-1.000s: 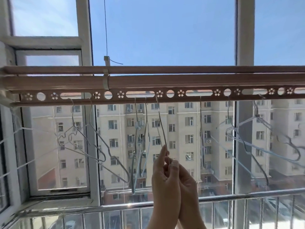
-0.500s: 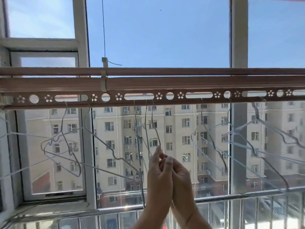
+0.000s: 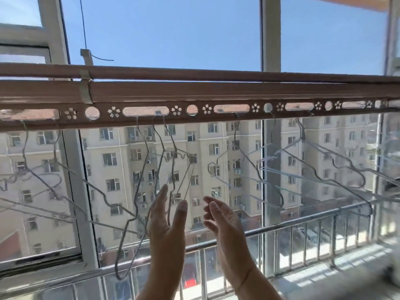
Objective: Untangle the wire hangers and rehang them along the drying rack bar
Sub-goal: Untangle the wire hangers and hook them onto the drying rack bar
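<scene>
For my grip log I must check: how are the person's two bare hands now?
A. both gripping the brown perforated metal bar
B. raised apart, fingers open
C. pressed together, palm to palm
B: the left hand and the right hand are raised with a clear gap between them, fingers not clenched.

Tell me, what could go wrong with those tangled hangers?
1. The middle hangers cross each other by the left hand; tugging one might drag the others off the rack bar.
2. The right hand is bare and close to the wires; a springing wire could pinch or poke a finger.
</scene>
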### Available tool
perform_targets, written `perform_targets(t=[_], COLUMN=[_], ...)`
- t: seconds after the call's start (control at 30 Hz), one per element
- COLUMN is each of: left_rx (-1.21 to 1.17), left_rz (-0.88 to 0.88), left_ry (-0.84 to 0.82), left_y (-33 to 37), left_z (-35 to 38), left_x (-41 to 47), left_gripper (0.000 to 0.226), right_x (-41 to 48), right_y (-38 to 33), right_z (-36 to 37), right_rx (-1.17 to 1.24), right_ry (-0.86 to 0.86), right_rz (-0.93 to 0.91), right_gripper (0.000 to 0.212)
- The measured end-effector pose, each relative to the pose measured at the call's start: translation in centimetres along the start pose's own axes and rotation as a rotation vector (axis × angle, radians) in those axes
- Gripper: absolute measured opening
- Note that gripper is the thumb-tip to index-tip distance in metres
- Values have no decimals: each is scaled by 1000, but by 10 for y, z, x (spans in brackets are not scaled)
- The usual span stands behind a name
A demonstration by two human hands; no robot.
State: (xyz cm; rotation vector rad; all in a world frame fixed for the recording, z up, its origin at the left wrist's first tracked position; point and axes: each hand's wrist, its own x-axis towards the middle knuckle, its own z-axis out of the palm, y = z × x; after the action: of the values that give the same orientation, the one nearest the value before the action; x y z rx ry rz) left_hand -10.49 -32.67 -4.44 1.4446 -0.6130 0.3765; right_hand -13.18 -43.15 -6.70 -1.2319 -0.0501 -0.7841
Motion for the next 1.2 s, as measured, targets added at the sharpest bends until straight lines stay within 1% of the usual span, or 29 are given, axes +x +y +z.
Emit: perform_targets(t=[0.07,0.33,0.47,0.67,0.7,0.8,0.93,1.03,1.13,1.2], left_rx=[-24,-38,32,6,3,-20,-24,-17,-27,-26], left_rz=[2,28,61,-33,-52,-105,-142,-150,-174,-174], left_ry=[-24,-87,-83,-136,-148,-187,-280,-340,-407,-424], left_y=[4,1,-3,-10,-10,-12,-9,-6,-7,-7], left_z=[-3,-17,-19,-8,-5,11,42,78,120,150], left_x=[-8,-24,-28,-45,-49,-58,-73,-88,-104,-115], left_gripper=[76,70,77,86,84,65,55,50,34,34], right_x=[-5,-22,-30,-36,-37,-38,-41,-44,-46,-46], right_y=[-3,-14,-20,-31,-32,-40,-53,-65,-80,-91], right_z=[-2,1,-5,-25,-30,-47,-82,-119,-167,-202], right_rx=[-22,-179,-243,-238,-234,-210,-216,-228,-249,-275], right_ry=[3,26,43,26,26,28,20,26,40,59], right_rz=[-5,-44,-91,-91,-89,-74,-64,-50,-36,-22], right_gripper=[22,30,31,34,35,33,32,30,31,32])
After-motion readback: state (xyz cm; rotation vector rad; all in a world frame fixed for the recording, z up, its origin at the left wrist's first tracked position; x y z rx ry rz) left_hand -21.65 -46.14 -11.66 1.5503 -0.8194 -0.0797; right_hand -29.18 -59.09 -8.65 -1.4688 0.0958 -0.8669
